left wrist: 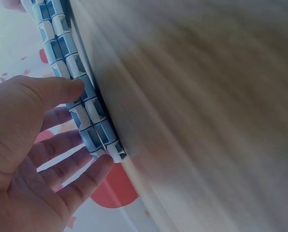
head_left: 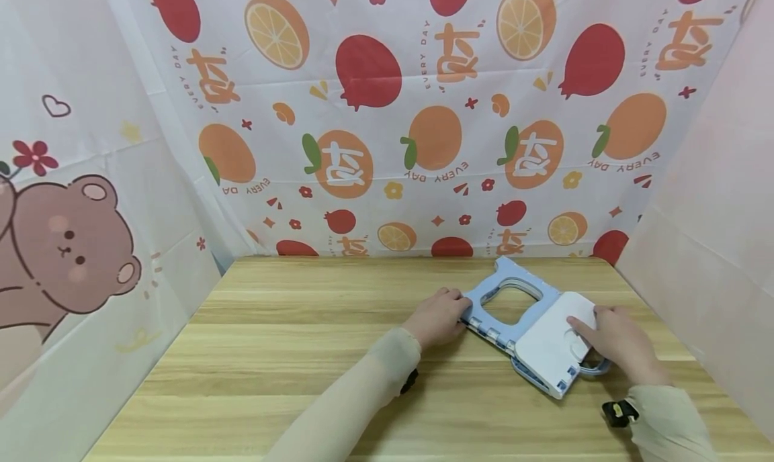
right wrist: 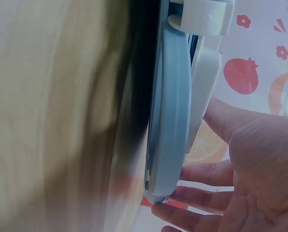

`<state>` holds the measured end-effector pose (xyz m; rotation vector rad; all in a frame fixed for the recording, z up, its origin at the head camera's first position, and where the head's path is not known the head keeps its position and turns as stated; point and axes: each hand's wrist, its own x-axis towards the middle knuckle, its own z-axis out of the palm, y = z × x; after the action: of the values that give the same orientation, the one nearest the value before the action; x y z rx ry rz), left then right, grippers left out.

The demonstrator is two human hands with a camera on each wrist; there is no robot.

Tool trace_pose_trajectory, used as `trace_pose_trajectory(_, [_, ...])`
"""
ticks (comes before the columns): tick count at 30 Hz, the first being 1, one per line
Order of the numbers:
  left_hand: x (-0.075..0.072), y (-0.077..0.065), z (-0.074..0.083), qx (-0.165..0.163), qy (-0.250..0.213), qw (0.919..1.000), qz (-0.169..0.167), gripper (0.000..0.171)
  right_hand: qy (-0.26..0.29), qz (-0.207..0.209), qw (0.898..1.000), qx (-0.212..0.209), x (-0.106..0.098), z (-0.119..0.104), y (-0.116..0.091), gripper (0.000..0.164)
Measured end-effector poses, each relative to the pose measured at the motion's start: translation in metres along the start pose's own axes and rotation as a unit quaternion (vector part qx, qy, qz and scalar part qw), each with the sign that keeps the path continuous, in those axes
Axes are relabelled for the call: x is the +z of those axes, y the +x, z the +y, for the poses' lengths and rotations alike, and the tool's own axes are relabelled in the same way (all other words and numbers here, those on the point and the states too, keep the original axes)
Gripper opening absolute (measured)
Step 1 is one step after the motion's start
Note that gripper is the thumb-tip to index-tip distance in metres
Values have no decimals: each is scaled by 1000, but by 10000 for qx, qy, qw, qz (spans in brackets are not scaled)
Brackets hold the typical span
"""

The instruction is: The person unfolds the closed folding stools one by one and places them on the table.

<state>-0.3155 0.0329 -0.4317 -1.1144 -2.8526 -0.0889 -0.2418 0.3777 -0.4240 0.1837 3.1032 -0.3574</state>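
A blue and white plastic folding stool [head_left: 550,341], partly folded, lies tilted at the right of the table. Its blue leg frame [head_left: 526,277] has a large rounded cut-out, and a white panel lies over its right part. My left hand [head_left: 438,316] grips the frame's left end; in the left wrist view the thumb presses on the hinge row [left wrist: 93,111] with the fingers behind it. At the other end my right hand [head_left: 625,344] holds the white panel's edge, thumb on top. The curved blue carry handle [right wrist: 173,111] shows beside the right fingers.
The wood-grain table [head_left: 272,381] stretches out to the left of the stool. Behind it hangs a fruit-print curtain [head_left: 387,146], with a bear-print curtain [head_left: 72,247] on the left side. A pale curtain [head_left: 713,234] borders the right side, near my right hand.
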Motion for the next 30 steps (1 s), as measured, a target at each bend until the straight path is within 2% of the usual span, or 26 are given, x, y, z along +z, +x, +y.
trace_pose_trajectory(10, [0,-9,-12,-83,-59,9999,84,39,-41,148,9998,-140,3,-17,0,89])
trace_pose_trajectory(15, [-1,-16,-17,-9,-77,9998,188,40,1,164,9997,-156,3,-24,1,86])
trace_pose_trajectory(30, [-3,-38,-23,-115,-129,9993,323,41,116,161,9994,-284,8,-42,1,79])
